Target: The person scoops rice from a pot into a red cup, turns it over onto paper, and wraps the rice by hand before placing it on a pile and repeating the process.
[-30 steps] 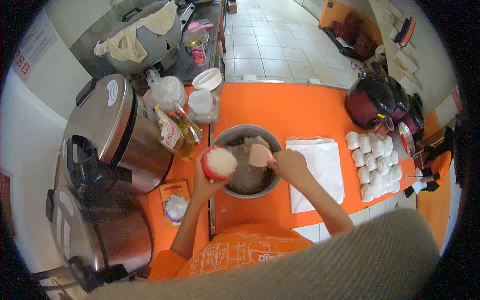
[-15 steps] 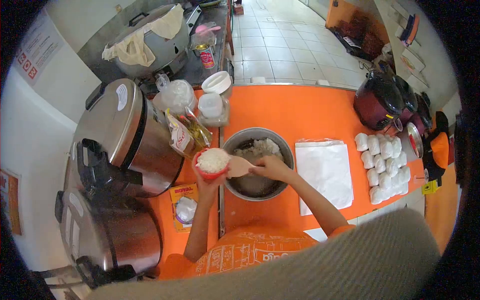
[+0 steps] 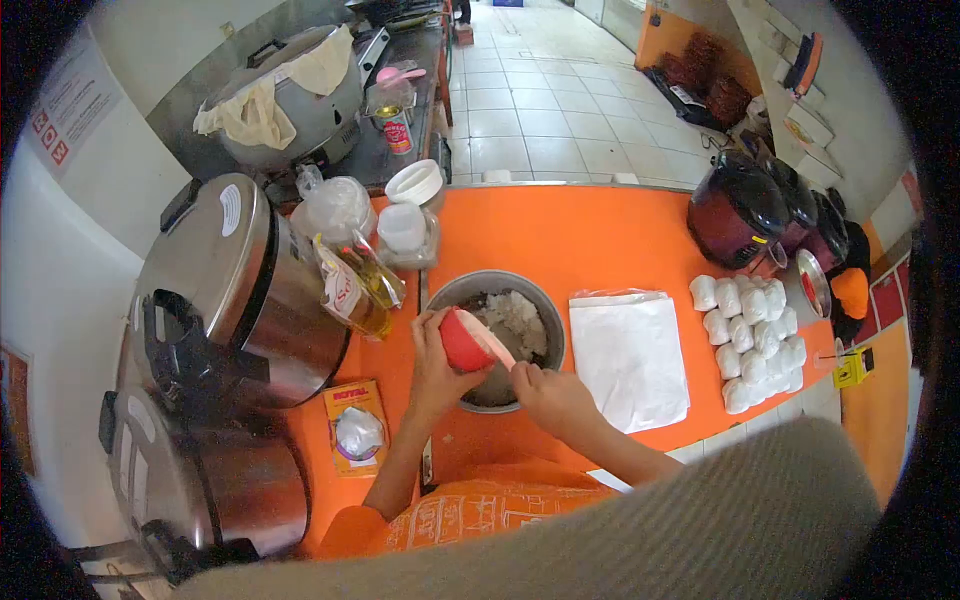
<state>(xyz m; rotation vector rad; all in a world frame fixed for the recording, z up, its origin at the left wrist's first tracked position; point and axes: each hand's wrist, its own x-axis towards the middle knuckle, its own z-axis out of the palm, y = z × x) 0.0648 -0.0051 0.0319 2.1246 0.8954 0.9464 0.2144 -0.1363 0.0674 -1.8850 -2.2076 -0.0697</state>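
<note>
My left hand (image 3: 437,368) grips a small red bowl (image 3: 464,342), tipped onto its side over the left part of a round metal pot (image 3: 553,300). My right hand (image 3: 552,398) is closed round the handle of a pale rice paddle (image 3: 499,347), whose blade lies against the bowl's mouth. Clumped white rice (image 3: 514,322) rests in the pot. What the bowl holds is mostly hidden by its tilt and the paddle. To the right of the pot lies a stack of white wrapping sheets (image 3: 630,360).
Several white wrapped bundles (image 3: 745,335) are piled at the right, before dark rice cookers (image 3: 738,210). Two large steel cookers (image 3: 215,270) stand at the left. An oil pouch (image 3: 350,290), plastic tubs (image 3: 403,230) and a yellow-orange box (image 3: 356,425) sit between them and the pot.
My left hand has brought the red bowl rightward over the pot and tipped it from upright onto its side. My right hand has shifted lower, turning the paddle against the bowl. The camera view has shifted slightly.
</note>
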